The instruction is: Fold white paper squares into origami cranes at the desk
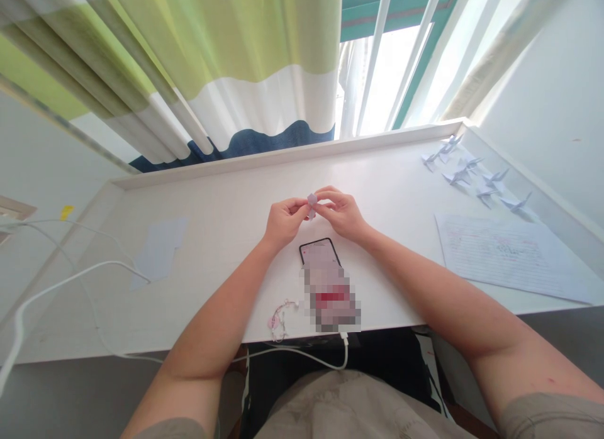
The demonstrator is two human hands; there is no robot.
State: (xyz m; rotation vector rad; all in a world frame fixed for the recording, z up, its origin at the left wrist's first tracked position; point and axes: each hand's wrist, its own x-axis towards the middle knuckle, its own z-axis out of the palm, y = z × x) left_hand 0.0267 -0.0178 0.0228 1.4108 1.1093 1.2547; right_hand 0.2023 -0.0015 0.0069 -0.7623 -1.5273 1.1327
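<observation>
Between my fingertips, above the middle of the desk, is a small folded piece of white paper (312,200). My left hand (286,221) pinches it from the left side. My right hand (341,211) grips it from the right, thumb and fingers meeting at the paper. The fingers cover part of it, so its exact folded shape is hard to make out. Just below my hands a phone (321,256) lies face up on the white desk (226,238), its screen lit and partly blurred out.
Several folded paper cranes (472,172) stand at the desk's back right, behind a written sheet (500,250). Paper pieces (158,250) lie at the left. A beaded strap (280,318) rests by the phone. A white cable (302,352) runs from the phone along the front edge. Curtains (264,43) hang behind.
</observation>
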